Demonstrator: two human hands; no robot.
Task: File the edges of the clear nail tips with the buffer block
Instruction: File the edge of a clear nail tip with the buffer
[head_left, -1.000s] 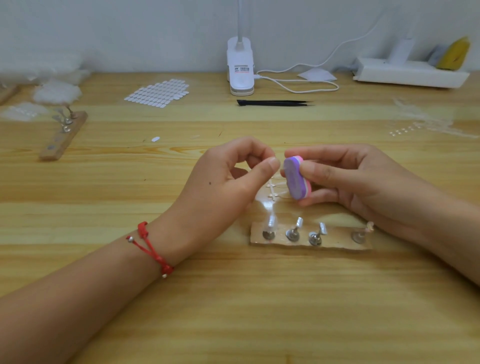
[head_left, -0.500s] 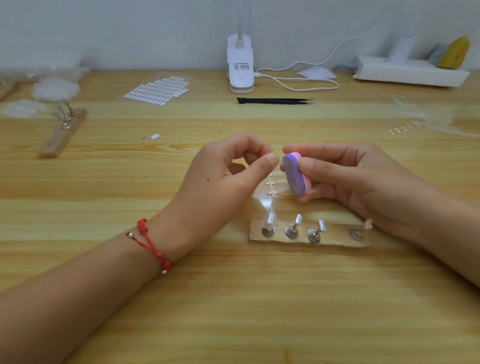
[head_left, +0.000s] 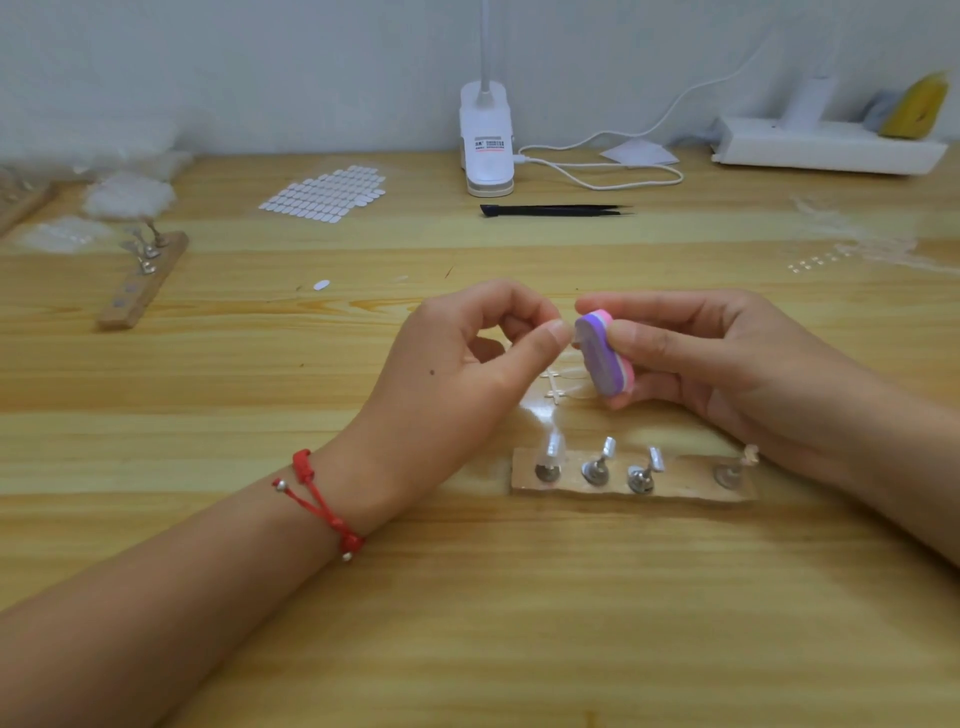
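Fingers of our right hand (head_left: 727, 358) grip the buffer block (head_left: 602, 358) just beside a clear nail tip (head_left: 572, 341) pinched by our left hand (head_left: 467, 364).

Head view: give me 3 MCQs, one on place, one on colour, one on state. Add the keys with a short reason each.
1. Where do the tweezers lie?
A) on the stand
B) on the table, just this side of the lamp base
C) against the stand's near edge

2. What colour is the wrist cord?
A) red
B) blue
C) green

3. What state is the buffer in?
A) flat on the table
B) propped on the stand
C) held off the table in the right hand

1 B: they lie flat on the wood directly below the lamp base.
2 A: the knotted cord is plainly red.
3 C: right-hand fingers grip it, while the left hand pinches what looks like a clear tip against it.
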